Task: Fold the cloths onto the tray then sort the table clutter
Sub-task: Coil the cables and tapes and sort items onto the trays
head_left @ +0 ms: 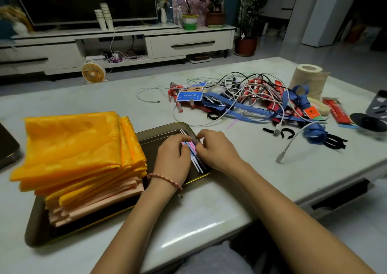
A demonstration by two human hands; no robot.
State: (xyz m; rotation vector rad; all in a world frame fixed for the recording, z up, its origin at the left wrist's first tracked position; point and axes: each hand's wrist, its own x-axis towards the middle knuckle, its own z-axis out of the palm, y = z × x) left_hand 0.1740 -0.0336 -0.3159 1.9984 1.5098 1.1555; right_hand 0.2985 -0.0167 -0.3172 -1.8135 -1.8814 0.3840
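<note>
A tall stack of folded yellow and peach cloths [77, 154] fills the left part of a dark gold-rimmed tray [39, 229]. Over the tray's right end, my left hand [171, 160] and my right hand [215, 150] both pinch a small bundle of thin pink, blue and white sticks [193, 155]. The lower ends of the sticks poke out toward the tray's right corner. One more pink stick [232, 123] lies loose on the table near the clutter.
A tangle of white and black cables, blue ribbons and red packets [247, 99] covers the table's right half. A paper roll [307, 78] stands behind it. Black straps [333, 142] and a dark object [368, 121] lie at the right edge; a dark item [7, 145] sits far left.
</note>
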